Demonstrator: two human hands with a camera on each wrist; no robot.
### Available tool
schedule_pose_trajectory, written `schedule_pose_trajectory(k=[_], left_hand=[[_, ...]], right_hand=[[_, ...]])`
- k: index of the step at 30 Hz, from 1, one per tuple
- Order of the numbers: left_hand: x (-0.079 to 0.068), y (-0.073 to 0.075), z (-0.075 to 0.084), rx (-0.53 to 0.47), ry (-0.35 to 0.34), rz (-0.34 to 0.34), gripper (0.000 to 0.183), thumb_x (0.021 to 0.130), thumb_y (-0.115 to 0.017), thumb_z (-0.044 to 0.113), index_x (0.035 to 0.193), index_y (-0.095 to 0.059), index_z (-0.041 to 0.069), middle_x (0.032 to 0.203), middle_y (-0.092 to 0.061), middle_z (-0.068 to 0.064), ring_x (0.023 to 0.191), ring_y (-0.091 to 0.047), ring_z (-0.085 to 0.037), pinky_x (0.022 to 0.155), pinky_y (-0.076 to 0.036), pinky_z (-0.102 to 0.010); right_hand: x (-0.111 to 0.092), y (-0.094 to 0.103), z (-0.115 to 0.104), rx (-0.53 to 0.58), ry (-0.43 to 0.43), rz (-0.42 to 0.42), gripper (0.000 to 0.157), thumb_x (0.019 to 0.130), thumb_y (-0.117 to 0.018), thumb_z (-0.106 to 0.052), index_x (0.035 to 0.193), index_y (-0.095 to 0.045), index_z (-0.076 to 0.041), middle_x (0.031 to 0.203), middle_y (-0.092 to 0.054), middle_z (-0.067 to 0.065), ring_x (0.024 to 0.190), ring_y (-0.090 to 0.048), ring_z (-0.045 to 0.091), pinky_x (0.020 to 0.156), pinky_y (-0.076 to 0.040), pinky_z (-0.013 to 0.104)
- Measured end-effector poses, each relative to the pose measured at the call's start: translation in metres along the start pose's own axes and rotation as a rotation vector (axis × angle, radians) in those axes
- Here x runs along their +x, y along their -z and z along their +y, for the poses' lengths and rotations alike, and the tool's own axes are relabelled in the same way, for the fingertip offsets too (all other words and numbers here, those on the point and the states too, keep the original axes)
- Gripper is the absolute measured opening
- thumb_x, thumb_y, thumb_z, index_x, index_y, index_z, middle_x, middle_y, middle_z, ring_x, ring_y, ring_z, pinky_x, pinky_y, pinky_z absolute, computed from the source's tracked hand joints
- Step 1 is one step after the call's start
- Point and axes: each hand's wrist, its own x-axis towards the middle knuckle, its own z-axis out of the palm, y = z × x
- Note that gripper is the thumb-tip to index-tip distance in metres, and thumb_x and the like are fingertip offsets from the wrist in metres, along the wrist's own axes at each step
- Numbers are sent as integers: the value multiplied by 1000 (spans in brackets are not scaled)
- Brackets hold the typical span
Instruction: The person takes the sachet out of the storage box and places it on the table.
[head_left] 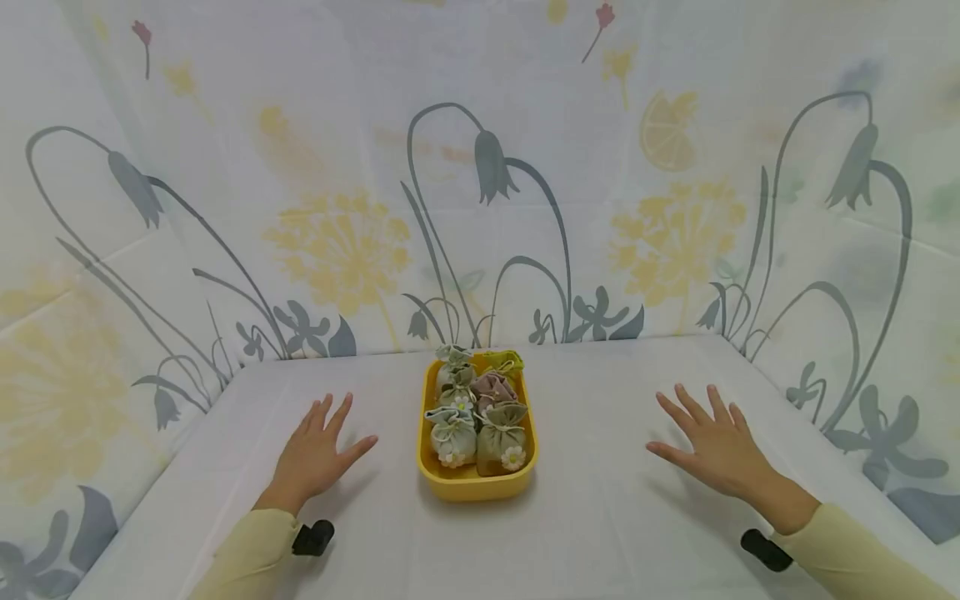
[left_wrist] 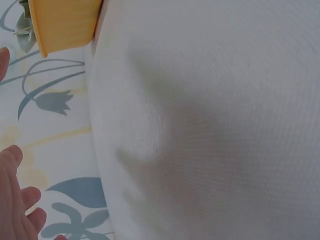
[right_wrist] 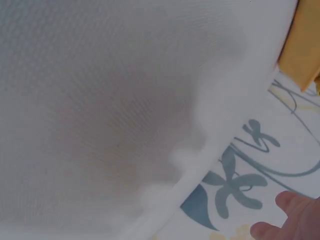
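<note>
Nearest me, both hands lie flat on the white tablecloth [head_left: 600,517], fingers spread wide and holding nothing. I take the yellow tray [head_left: 472,483] as my landmark: my left hand [head_left: 315,454] rests to its left, my right hand [head_left: 716,450] to its right. The left looks the closer of the two, the right well apart. The tray's long axis runs away from me, toward the flowered backdrop [head_left: 480,183]. Inside it sit small drawstring pouches [head_left: 480,412], the two nearest carrying daisy trims, with pink and green ones behind. I can read no label or writing anywhere.
</note>
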Motion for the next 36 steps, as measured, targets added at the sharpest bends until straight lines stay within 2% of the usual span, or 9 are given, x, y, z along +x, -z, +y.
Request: schedule_pose_trajectory(k=[6, 13, 18, 26, 36], left_hand=[[5, -3, 4, -71, 9, -5, 93, 83, -41, 71, 148, -21, 7, 148, -19, -26, 133, -16, -45, 105, -18, -60], [10, -4, 12, -182, 70, -40, 86, 87, -53, 57, 150, -17, 10, 149, -19, -24, 134, -16, -43, 104, -18, -61], [12, -4, 17, -251, 88, -29, 89, 84, -53, 61, 149, -18, 11, 148, -24, -23, 133, -21, -42, 104, -21, -60], [17, -3, 28, -410, 144, -64, 93, 77, -60, 64, 146, -29, 9, 137, -43, -22, 125, -38, -40, 97, -36, -57], [22, -9, 40, -569, 140, -72, 83, 76, -70, 52, 140, -39, 9, 125, -54, -16, 110, -53, -33, 87, -49, -46]], right_hand=[[0, 1, -7, 40, -1, -1, 78, 87, -52, -57, 145, -31, -11, 147, -25, 23, 130, -6, 57, 98, -6, 71], [3, -1, -18, 67, 29, 23, 74, 87, -54, -54, 144, -35, -10, 146, -27, 24, 129, -9, 57, 97, -10, 71], [5, -4, -22, 91, 35, 32, 73, 87, -55, -53, 143, -36, -9, 145, -28, 25, 129, -9, 57, 98, -9, 71], [8, -8, -35, 147, 26, 38, 72, 87, -56, -52, 141, -38, -7, 144, -31, 24, 129, -12, 57, 97, -13, 70], [17, -11, -50, 198, 37, 47, 71, 88, -56, -50, 140, -40, -6, 144, -32, 23, 130, -12, 55, 98, -13, 68]])
